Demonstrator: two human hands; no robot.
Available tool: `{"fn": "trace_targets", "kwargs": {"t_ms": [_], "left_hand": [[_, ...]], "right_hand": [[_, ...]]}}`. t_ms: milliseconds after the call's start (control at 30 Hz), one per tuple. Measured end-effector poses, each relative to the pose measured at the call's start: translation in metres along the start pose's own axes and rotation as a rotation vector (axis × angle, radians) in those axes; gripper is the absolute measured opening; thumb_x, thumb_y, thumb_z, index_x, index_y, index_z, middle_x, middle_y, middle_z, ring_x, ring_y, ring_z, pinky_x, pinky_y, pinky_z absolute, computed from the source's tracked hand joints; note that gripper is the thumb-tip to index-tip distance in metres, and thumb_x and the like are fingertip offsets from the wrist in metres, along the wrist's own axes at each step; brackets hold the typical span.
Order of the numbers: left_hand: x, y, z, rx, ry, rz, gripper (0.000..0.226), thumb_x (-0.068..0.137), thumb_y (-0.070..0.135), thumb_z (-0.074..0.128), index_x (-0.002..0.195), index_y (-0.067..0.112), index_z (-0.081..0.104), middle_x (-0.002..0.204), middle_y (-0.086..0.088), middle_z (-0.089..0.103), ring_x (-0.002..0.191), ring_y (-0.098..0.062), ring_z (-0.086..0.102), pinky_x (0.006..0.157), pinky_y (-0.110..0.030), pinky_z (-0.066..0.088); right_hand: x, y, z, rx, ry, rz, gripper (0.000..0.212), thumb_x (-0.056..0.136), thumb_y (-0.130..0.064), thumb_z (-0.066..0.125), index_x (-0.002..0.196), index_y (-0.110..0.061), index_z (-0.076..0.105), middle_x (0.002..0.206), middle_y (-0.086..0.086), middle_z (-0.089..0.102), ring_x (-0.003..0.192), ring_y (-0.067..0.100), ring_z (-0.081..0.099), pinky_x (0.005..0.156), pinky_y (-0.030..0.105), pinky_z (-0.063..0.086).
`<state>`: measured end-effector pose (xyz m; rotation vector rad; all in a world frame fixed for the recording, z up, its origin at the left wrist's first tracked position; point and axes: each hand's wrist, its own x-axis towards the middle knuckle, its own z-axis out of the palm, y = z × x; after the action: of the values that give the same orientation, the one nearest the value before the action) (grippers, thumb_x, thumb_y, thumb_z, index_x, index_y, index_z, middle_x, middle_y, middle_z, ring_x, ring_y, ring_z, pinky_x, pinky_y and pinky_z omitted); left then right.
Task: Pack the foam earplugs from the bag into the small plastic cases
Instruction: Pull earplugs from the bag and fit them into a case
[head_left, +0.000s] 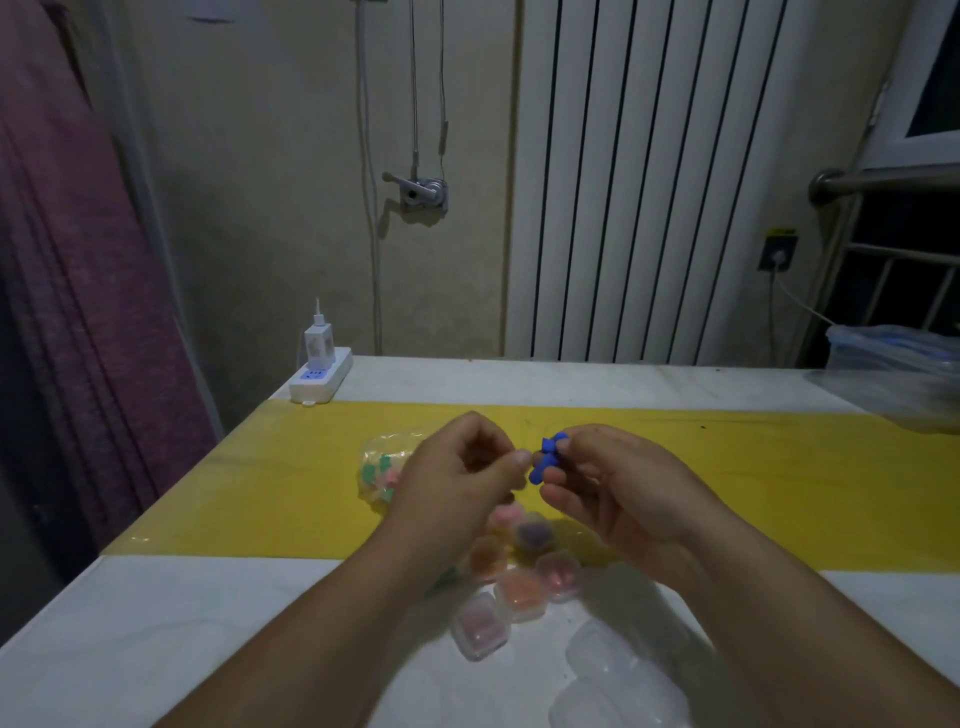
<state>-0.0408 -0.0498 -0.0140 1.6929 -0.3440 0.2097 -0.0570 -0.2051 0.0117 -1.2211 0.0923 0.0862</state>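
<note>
Blue foam earplugs (545, 460), seemingly two, are being pinched between thumb and fingers of the right hand (618, 493) above the yellow strip (779, 478) of the table (208, 623). The left hand (457, 478) is being held curled just at their 9 o'clock, and whether it is gripping anything cannot be told. Six filled cases (522, 595) are lying at 6 o'clock of the hands, so much of the packing is being judged done. At least two empty cases (602, 649) are waiting at 5 o'clock, and green and pink plugs are being kept in the bag (376, 457) at 9 o'clock.
</note>
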Motion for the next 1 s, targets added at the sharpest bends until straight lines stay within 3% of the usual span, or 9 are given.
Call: {"fn": "trace_targets", "kwargs": {"t_ms": [167,300,400,500,633,700,800,900,1000], "left_hand": [[0.001,-0.005,0.007,-0.296,-0.108,-0.180,0.025,0.084,-0.003,0.068,0.080,0.007,0.045,0.058,-0.002,0.063,0.058,-0.019,0.064,0.064,-0.033,0.056],[0.000,-0.009,0.006,-0.247,-0.127,-0.160,0.027,0.079,-0.010,0.070,0.081,0.007,0.048,0.069,-0.007,0.065,0.066,-0.025,0.066,0.065,-0.036,0.058],[0.000,-0.012,0.004,-0.170,-0.128,-0.148,0.027,0.076,-0.010,0.073,0.082,0.010,0.055,0.073,0.000,0.065,0.069,-0.025,0.069,0.080,-0.052,0.056],[-0.001,-0.011,0.002,-0.143,-0.131,-0.157,0.026,0.074,-0.003,0.076,0.081,0.019,0.063,0.078,0.000,0.069,0.079,-0.032,0.071,0.083,-0.063,0.050],[-0.001,-0.010,0.004,-0.215,-0.082,-0.172,0.031,0.085,-0.014,0.059,0.094,0.014,0.069,0.093,-0.016,0.066,0.080,-0.030,0.070,0.081,-0.045,0.058],[-0.004,-0.010,0.005,-0.276,-0.049,-0.198,0.027,0.084,-0.015,0.058,0.090,0.008,0.070,0.089,-0.019,0.066,0.075,-0.028,0.066,0.069,-0.038,0.052],[-0.007,-0.011,0.004,-0.309,-0.027,-0.230,0.024,0.081,-0.016,0.061,0.088,0.005,0.069,0.085,-0.015,0.067,0.070,-0.025,0.058,0.055,-0.029,0.041],[-0.005,-0.012,0.000,-0.290,-0.012,-0.240,0.022,0.079,-0.014,0.065,0.087,0.005,0.069,0.090,-0.020,0.069,0.075,-0.028,0.059,0.060,-0.034,0.045],[-0.008,-0.010,-0.001,-0.297,-0.022,-0.250,0.018,0.079,-0.015,0.065,0.092,-0.002,0.063,0.094,-0.021,0.070,0.081,-0.032,0.064,0.074,-0.046,0.052]], "right_hand": [[-0.002,0.004,-0.003,-0.117,-0.005,-0.048,0.009,0.094,-0.001,0.056,0.089,-0.005,0.062,0.080,0.014,0.067,0.059,0.014,0.061,0.057,0.025,0.055],[0.000,0.007,-0.008,-0.295,0.086,-0.119,0.012,0.086,-0.008,0.067,0.075,-0.014,0.068,0.082,0.006,0.068,0.063,0.015,0.051,0.056,0.026,0.038],[-0.002,0.005,-0.017,-0.262,0.102,-0.175,0.017,0.083,-0.003,0.070,0.072,-0.010,0.059,0.085,0.013,0.070,0.068,0.018,0.063,0.060,0.028,0.048],[-0.004,0.006,-0.024,-0.326,0.060,-0.204,0.022,0.078,0.002,0.075,0.077,-0.010,0.056,0.073,0.012,0.061,0.062,0.018,0.061,0.057,0.027,0.050],[-0.001,0.009,-0.030,-0.436,0.083,-0.243,0.022,0.076,0.003,0.077,0.081,-0.007,0.059,0.066,0.005,0.059,0.057,0.014,0.057,0.051,0.023,0.049],[0.001,0.013,-0.029,-0.456,0.090,-0.267,0.021,0.075,0.006,0.077,0.078,-0.007,0.061,0.072,0.008,0.061,0.060,0.015,0.058,0.054,0.023,0.051],[0.003,0.018,-0.028,-0.399,0.076,-0.262,0.017,0.081,0.007,0.071,0.088,-0.007,0.065,0.077,0.013,0.059,0.063,0.020,0.061,0.060,0.029,0.057],[0.004,0.020,-0.027,-0.459,0.066,-0.303,0.013,0.082,0.003,0.072,0.082,-0.009,0.067,0.076,0.014,0.067,0.064,0.016,0.061,0.061,0.023,0.053],[0.004,0.022,-0.027,-0.529,0.103,-0.339,0.020,0.078,0.000,0.077,0.073,-0.010,0.061,0.081,0.015,0.074,0.064,0.010,0.062,0.057,0.018,0.047]]}}
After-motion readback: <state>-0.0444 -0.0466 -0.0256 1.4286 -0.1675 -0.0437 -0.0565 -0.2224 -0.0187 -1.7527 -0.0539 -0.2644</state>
